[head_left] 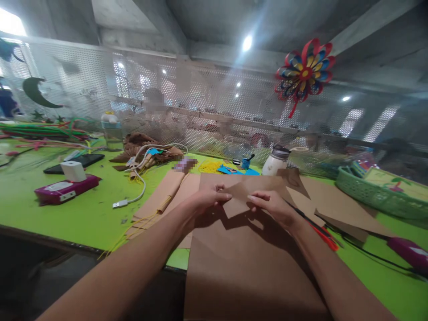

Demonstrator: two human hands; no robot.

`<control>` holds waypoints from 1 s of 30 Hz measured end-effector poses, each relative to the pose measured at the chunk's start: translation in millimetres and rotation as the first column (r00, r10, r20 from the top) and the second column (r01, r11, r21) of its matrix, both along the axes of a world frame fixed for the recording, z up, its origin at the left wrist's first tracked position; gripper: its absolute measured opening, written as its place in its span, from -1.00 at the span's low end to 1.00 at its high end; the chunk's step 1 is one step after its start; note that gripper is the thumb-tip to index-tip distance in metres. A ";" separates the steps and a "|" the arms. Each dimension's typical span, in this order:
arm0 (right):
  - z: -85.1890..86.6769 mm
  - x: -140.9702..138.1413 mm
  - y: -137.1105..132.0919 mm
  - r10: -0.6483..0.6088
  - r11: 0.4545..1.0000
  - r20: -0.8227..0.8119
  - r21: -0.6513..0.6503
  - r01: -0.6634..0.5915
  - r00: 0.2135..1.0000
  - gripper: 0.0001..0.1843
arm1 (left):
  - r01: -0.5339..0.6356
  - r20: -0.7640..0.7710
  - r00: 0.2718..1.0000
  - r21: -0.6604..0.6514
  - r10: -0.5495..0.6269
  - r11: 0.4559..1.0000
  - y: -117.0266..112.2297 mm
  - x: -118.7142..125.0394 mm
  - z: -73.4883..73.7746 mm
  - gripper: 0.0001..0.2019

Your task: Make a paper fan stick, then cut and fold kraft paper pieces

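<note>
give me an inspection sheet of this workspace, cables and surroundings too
Surface: green tabletop; large brown paper sheet overhangs its near edge.
Work in hand: small brown paper piece, raised, casting a shadow below.
Clutter: purple power strip at left; white flask beyond the hands; green basket at right.
Hands: left hand and right hand pinch the small piece.
Cables: white USB cable at left, plug unconnected; black cable at right.
Surroundings: perforated screen behind; red-rimmed flower ornament upper right.
</note>
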State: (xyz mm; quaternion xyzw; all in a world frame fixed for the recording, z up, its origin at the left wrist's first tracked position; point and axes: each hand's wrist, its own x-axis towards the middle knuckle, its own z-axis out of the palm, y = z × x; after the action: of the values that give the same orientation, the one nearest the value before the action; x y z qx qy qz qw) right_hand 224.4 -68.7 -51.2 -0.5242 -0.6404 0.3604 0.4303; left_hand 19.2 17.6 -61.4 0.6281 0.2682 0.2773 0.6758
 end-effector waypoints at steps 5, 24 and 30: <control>-3.3 -4.1 3.9 -0.057 0.998 -0.012 0.021 0.057 0.998 -0.63 | 0.104 -0.092 0.991 0.077 -0.097 0.992 -12.9 0.0 7.9 -0.72; -20.8 -16.1 14.3 -0.437 0.851 -0.088 0.282 0.443 0.895 -0.58 | -0.072 0.163 0.982 -0.165 0.099 0.984 -11.9 16.0 -5.9 -0.78; 2.3 -16.7 17.1 -0.409 0.893 -0.149 0.136 0.428 0.901 -0.48 | -0.098 0.233 0.963 -0.181 0.139 0.979 -8.9 12.6 -0.1 -0.83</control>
State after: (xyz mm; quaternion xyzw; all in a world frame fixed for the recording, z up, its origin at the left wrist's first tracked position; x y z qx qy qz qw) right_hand 207.7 -51.6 -48.9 -0.5904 -0.5140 0.2347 0.5763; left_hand 31.8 8.7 -61.5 0.5129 0.2425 0.3689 0.7362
